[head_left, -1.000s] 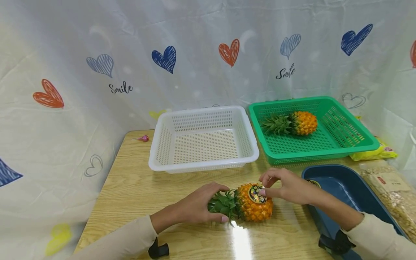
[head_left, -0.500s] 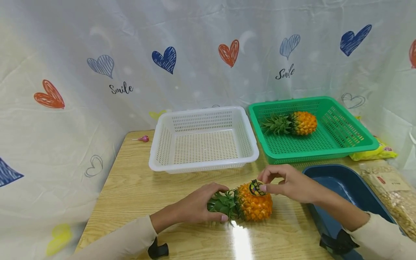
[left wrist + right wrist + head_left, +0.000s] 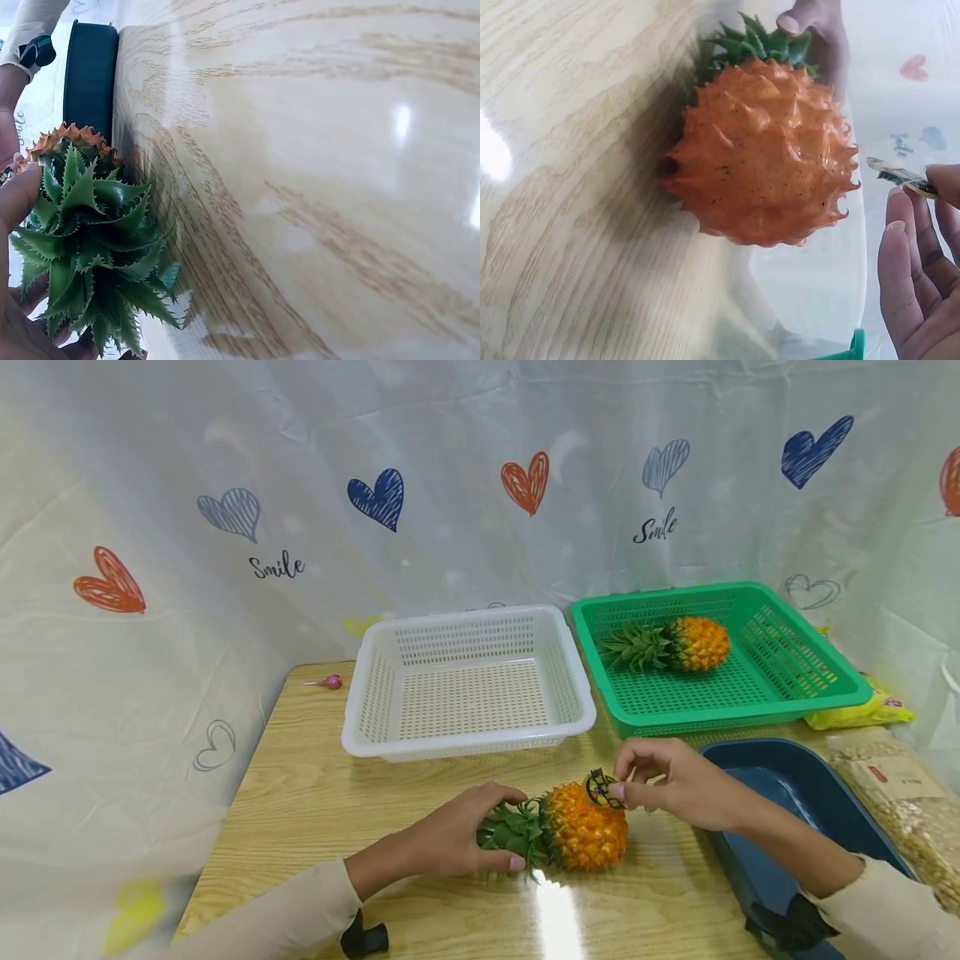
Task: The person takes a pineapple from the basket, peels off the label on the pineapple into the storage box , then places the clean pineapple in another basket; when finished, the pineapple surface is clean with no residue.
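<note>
On the wooden table lies a small pineapple (image 3: 585, 835) with orange spiky skin and a green crown (image 3: 94, 232). My left hand (image 3: 461, 831) grips it by the crown, thumb on the near side and fingers beyond the leaves. Between thumb and fingertips, my right hand (image 3: 675, 785) pinches a round black and yellow sticker (image 3: 602, 788). In the right wrist view the sticker (image 3: 901, 178) stands off the fruit's skin, held edge-on with a visible gap. Bare orange skin (image 3: 757, 157) fills most of that view.
A white basket (image 3: 468, 747) stands behind the pineapple. Right of it, a green basket (image 3: 738, 718) holds another pineapple (image 3: 701, 644). A dark blue tray (image 3: 776, 852) sits under the right forearm, beside a bag of grain-like pieces (image 3: 900, 802) and a yellow packet (image 3: 862, 714). A lollipop (image 3: 330, 682) lies far left.
The sticker has come up from the pineapple's skin in my right hand, which has shifted slightly right and away from the fruit. My left hand stays on the crown.
</note>
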`<state>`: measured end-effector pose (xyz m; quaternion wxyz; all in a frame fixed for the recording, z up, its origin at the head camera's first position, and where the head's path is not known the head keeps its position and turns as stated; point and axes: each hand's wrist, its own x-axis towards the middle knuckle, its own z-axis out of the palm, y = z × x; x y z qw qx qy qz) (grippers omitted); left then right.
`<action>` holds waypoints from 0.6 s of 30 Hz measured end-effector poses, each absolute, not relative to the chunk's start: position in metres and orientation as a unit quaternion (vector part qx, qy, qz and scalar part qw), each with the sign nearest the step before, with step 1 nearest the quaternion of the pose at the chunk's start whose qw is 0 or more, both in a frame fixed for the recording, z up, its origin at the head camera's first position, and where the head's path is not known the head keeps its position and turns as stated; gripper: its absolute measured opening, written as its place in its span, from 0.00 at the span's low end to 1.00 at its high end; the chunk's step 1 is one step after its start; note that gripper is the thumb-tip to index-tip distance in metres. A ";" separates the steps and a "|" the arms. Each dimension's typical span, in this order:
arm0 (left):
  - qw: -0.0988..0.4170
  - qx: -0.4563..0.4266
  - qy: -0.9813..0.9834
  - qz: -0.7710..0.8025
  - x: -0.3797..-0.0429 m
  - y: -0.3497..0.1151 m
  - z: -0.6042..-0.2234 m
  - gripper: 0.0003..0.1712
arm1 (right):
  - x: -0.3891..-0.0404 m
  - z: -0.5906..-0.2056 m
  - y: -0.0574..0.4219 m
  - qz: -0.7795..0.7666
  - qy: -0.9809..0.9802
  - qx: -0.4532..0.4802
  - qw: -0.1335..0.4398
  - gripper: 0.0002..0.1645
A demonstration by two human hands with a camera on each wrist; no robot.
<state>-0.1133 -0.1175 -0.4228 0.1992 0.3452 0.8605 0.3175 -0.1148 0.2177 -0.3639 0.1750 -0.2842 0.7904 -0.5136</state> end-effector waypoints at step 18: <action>0.205 0.339 0.861 0.318 -0.114 -0.117 -0.422 0.46 | -0.117 -0.357 0.260 -0.502 0.824 -0.227 0.132 0.05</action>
